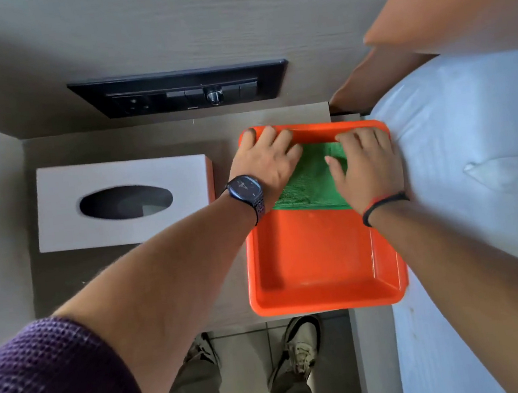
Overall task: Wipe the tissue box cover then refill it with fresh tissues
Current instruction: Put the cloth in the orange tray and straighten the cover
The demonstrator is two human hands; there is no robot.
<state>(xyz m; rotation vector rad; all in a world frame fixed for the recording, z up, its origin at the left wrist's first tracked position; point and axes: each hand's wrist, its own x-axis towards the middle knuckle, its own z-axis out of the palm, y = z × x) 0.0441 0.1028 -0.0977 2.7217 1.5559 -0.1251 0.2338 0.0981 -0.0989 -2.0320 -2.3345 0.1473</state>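
Both hands reaching into orange tray: left hand & right hand fingers spread flat, pressing on green cloth, not yet gripping. Cloth prob. soft, light, limp — pinching an edge best. Tissue box cover looking stiff, light

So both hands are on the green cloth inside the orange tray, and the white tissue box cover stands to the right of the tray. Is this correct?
Not quite. The head view shows the white tissue box cover to the left of the orange tray, not the right. The rest holds: the left hand and right hand are on the green cloth inside the tray.
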